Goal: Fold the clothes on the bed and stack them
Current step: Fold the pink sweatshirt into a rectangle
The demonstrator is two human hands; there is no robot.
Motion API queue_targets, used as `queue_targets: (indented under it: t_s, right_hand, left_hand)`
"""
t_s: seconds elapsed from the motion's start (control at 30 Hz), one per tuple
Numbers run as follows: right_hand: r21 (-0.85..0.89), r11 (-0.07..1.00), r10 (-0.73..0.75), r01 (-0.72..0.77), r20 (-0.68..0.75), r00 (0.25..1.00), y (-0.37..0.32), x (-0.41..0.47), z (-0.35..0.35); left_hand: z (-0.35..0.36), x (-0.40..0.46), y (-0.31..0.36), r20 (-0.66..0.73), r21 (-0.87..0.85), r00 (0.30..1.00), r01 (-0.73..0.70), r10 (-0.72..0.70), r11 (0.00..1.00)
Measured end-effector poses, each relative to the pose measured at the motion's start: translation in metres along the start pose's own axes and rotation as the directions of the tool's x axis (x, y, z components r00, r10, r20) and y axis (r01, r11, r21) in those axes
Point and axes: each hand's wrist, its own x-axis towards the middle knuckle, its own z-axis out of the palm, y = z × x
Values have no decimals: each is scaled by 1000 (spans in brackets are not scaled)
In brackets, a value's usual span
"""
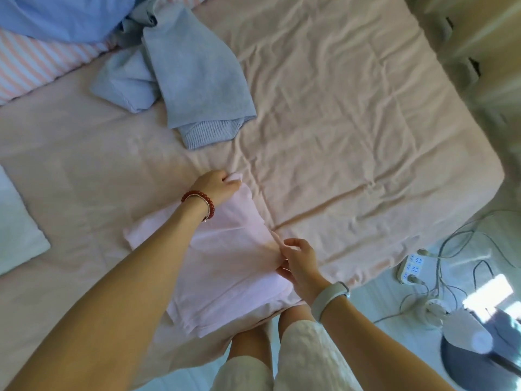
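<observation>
Two hands are working a soft, thin pink garment (225,263) lying half-folded at the near edge of the bed (352,136): left hand (215,186) gripping its far corner, right hand (298,263) pinching its side edge. Grey ribbed knits (194,88) are lying crumpled on the wrinkled peach sheet.

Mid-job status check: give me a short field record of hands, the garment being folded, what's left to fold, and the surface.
left hand: grips the far corner of the pink garment
right hand: pinches the garment's right edge
pink garment: partly folded, lying at the near edge of the bed
unfolded: grey sweater lies crumpled farther up the bed
stack: a white folded piece at the left edge, identity unclear
floor: power strip with cables, right of the bed
</observation>
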Motion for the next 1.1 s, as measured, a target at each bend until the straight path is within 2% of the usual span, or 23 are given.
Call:
queue_targets:
  t_s: [0.07,0.17,0.27,0.37,0.43,0.47,0.53,0.57,0.63,0.67,0.7,0.77,0.8,0.87,0.93,0.97,1.03,1.1]
  right_hand:
    - [-10,999,-47,47,-62,997,7,-3,-8]
    - [-37,991,-133,129,-138,981,20,-8,-26]
    - [-41,993,-117,112,-162,980,27,-9,-35]
    - [-127,991,-60,37,-178,982,33,-7,-28]
    - [-220,975,-64,28,-157,986,37,-6,-24]
    - [-275,961,-75,36,-134,988,39,-5,-23]
    - [-443,892,-158,96,-105,982,42,-6,-24]
    - [-543,826,-246,152,-104,964,43,-7,-25]
    - [-682,657,-470,321,-38,882,45,-11,-30]
    - [-727,553,-549,407,49,834,45,-11,-33]
    - [-760,449,-571,469,160,805,45,-11,-35]
    - [-800,294,-478,523,351,805,44,-7,-40]
    - [-809,266,-412,524,396,821,45,-4,-41]
    - [-789,332,-358,517,401,843,46,1,-40]
    - [-738,435,-426,516,336,840,46,3,-35]
    - [-728,444,-485,522,295,823,44,3,-33]
    - [-741,376,-611,556,253,750,43,1,-34]
    - [-747,304,-683,592,262,682,46,-1,-42]
  left_hand:
    - [1,-1,3,-14,-46,1000,6,-6,999]
    - [4,-6,-1,-89,41,994,-55,59,998]
    - [14,-11,-4,-170,76,976,-123,134,989]
    - [18,-11,2,-224,-78,966,-151,130,985]
    - [10,-10,4,-194,-228,976,-139,95,964]
    - [6,-11,1,-169,-251,981,-133,92,959]
    - [0,-18,-11,-128,-218,986,-130,104,967]
    - [0,-24,-22,-127,-193,987,-124,101,973]
    - [4,-39,-48,-142,-154,987,-92,70,984]
    - [5,-46,-59,-153,-130,987,-68,48,989]
    - [6,-52,-69,-169,-80,985,-48,34,996]
    - [5,-58,-85,-218,86,975,-27,45,996]
    - [4,-59,-92,-255,154,965,-17,57,988]
    - [2,-61,-100,-346,153,936,-10,63,988]
    - [-1,-66,-104,-421,25,905,-63,68,998]
    - [-3,-69,-104,-453,-27,888,-100,77,995]
    - [-7,-75,-105,-518,-69,851,-143,87,987]
    - [-8,-77,-107,-553,-57,831,-115,64,992]
